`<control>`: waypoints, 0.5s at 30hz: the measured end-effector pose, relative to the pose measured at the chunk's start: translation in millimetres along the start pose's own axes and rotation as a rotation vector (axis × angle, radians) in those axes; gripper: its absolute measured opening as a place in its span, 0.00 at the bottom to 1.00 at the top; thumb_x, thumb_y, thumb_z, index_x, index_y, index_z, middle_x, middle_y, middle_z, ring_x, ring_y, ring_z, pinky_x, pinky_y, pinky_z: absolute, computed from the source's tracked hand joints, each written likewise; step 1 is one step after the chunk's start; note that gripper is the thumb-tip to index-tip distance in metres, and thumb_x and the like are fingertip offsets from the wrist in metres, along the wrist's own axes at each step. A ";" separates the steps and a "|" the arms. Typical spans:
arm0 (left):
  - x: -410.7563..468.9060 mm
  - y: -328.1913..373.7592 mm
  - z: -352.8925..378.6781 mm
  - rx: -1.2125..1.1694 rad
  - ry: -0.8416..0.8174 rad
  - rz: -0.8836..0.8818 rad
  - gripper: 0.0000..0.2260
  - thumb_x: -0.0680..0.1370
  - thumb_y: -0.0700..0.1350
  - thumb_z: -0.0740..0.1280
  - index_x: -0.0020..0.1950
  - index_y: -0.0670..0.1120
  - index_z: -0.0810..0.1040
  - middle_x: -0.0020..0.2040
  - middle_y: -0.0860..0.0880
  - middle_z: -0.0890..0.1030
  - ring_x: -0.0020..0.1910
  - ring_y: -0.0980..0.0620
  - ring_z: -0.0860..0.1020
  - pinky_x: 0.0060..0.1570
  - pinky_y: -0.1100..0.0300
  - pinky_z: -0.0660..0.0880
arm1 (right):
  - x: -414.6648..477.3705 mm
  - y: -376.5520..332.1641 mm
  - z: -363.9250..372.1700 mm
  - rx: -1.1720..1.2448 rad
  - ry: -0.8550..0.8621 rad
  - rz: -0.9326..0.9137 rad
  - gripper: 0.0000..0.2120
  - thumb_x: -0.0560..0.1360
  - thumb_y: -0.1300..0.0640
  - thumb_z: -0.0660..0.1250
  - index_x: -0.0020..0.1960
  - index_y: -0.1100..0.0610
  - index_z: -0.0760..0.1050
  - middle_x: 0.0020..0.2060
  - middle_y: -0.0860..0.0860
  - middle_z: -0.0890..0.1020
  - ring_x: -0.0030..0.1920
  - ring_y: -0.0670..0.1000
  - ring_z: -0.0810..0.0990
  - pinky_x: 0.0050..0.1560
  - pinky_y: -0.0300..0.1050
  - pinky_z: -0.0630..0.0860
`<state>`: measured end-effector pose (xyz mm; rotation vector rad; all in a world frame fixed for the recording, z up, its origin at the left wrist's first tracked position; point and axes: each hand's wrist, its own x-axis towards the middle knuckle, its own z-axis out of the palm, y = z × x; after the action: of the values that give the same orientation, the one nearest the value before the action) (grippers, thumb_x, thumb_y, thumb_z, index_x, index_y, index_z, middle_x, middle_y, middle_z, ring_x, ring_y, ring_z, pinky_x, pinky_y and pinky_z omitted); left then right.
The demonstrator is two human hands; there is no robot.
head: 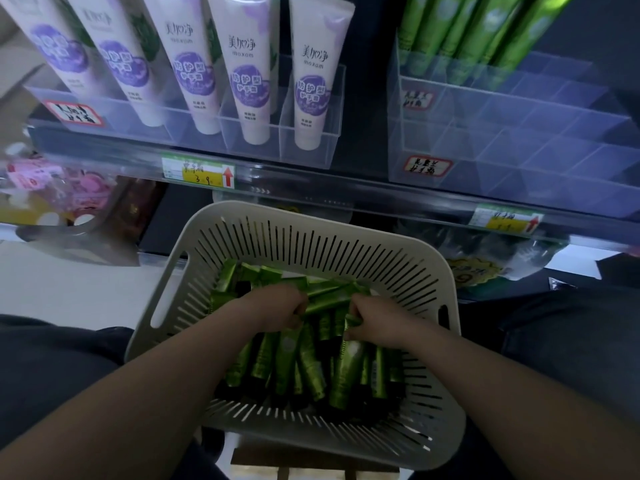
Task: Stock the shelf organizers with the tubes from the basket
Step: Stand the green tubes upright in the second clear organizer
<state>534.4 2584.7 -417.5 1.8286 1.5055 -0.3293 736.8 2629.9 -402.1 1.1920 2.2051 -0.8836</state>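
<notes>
Gripping green tubes (304,362) with left hand (277,306) and right hand (375,325), fingers curled tight, over the heap inside a slotted basket (311,216).

Green tubes (304,362) in slotted grey basket (311,237); white-and-purple tubes (249,71) above.

Green tubes (313,363) heaped in slotted white basket (311,242), clear divided organizer (512,140) above right
</notes>
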 end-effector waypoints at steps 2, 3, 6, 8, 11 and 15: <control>-2.5 1.1 0.9 -0.014 0.004 -0.002 0.09 0.77 0.46 0.64 0.55 0.44 0.74 0.46 0.48 0.73 0.44 0.49 0.72 0.38 0.59 0.66 | -1.9 -3.4 -0.5 0.021 0.020 -0.014 0.15 0.71 0.45 0.69 0.48 0.52 0.68 0.44 0.48 0.75 0.44 0.48 0.73 0.35 0.42 0.67; -3.9 1.9 1.1 -0.018 0.007 -0.005 0.09 0.77 0.46 0.64 0.55 0.45 0.74 0.47 0.48 0.73 0.46 0.49 0.73 0.40 0.59 0.67 | -2.6 -4.9 0.1 0.044 0.032 -0.019 0.16 0.71 0.45 0.69 0.50 0.52 0.69 0.46 0.49 0.76 0.45 0.49 0.74 0.37 0.43 0.69; -7.7 4.3 0.8 -0.037 0.022 -0.027 0.10 0.76 0.44 0.66 0.56 0.46 0.76 0.53 0.46 0.77 0.52 0.48 0.75 0.45 0.59 0.69 | -5.8 -8.5 3.2 0.119 0.066 -0.018 0.18 0.71 0.47 0.70 0.55 0.52 0.70 0.52 0.50 0.76 0.48 0.48 0.74 0.40 0.42 0.70; -11.6 5.3 0.5 -0.032 0.025 -0.038 0.11 0.76 0.43 0.66 0.57 0.46 0.78 0.55 0.46 0.78 0.54 0.48 0.76 0.48 0.59 0.70 | -7.7 -9.7 3.7 0.149 0.074 -0.016 0.20 0.71 0.48 0.71 0.60 0.52 0.71 0.56 0.50 0.76 0.50 0.48 0.73 0.43 0.41 0.70; -19.1 6.2 -0.6 -0.033 0.018 -0.033 0.12 0.76 0.41 0.66 0.58 0.45 0.78 0.57 0.46 0.79 0.55 0.48 0.76 0.50 0.60 0.70 | -10.5 -9.9 3.2 0.185 0.067 -0.002 0.22 0.70 0.49 0.72 0.61 0.54 0.72 0.58 0.51 0.77 0.52 0.49 0.74 0.46 0.41 0.70; -29.5 7.0 -9.4 -0.100 0.040 -0.024 0.10 0.75 0.41 0.66 0.56 0.44 0.81 0.55 0.47 0.81 0.53 0.51 0.77 0.48 0.63 0.69 | -17.5 -7.7 1.4 0.258 0.064 0.018 0.22 0.70 0.51 0.73 0.61 0.54 0.73 0.58 0.51 0.77 0.50 0.48 0.74 0.45 0.40 0.70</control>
<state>530.3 2568.9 -390.3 1.7486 1.5448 -0.2258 739.2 2616.2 -389.0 1.3723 2.1752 -1.1647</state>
